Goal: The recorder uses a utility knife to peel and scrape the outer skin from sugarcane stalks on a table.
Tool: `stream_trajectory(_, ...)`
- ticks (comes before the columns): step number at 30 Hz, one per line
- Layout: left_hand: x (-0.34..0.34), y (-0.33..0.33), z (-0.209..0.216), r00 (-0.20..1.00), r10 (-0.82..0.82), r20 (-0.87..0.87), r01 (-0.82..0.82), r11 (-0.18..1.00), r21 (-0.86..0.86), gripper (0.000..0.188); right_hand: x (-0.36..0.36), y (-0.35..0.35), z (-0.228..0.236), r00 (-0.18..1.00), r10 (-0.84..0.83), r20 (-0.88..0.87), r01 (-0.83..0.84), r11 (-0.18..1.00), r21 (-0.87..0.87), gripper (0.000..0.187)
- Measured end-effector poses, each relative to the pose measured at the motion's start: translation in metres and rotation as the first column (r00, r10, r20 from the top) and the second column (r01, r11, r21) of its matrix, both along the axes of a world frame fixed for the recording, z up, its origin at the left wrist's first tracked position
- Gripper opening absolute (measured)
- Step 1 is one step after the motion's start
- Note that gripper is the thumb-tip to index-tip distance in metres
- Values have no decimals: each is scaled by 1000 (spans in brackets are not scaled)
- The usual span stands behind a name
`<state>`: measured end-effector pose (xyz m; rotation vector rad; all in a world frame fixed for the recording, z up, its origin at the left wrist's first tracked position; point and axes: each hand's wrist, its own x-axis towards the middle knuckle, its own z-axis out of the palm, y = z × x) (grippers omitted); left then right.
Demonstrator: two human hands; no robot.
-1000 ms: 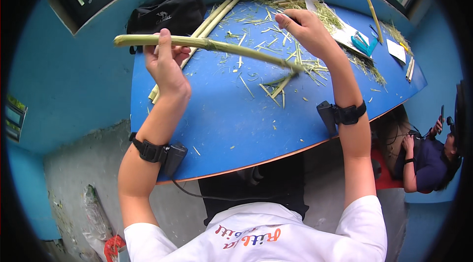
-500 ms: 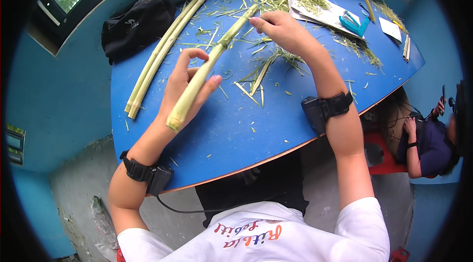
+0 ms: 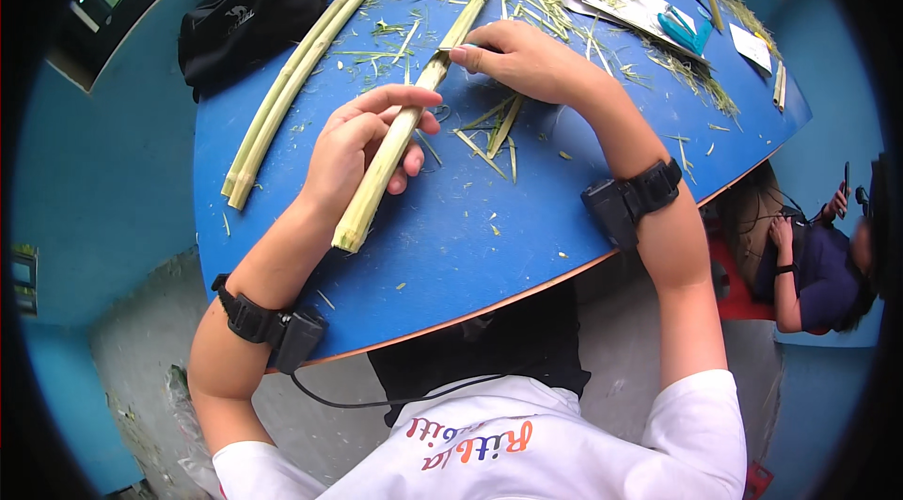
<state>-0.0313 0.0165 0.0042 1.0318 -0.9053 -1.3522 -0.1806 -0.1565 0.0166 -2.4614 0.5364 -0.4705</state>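
A jointed, pale green cane stalk slants up and away from me above the table. My left hand holds it from the left, with the index finger across its top and other fingers curled beneath. At the joint near its upper part, my right hand touches the stalk with thumb and bent fingers pinched together. A thin edge shows at those fingertips, too small to name. Loose green shavings lie on the table beside the stalk.
Two long stalks lie on the blue table at left, beside a black bag. Shavings, white paper and a teal tool are at the far right. Beyond the right edge sits a person with a phone.
The stalk has rolled or been turned in my left hand, and its near end has shifted slightly right. My left index finger now crosses it. My right hand has moved down to the joint.
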Motion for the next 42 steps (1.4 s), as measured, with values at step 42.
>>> stream_trajectory(42, -8, 17, 17, 849, 107, -517, 64, 951, 301, 17, 6, 35, -2, 996, -42, 81, 72, 904, -422, 39)
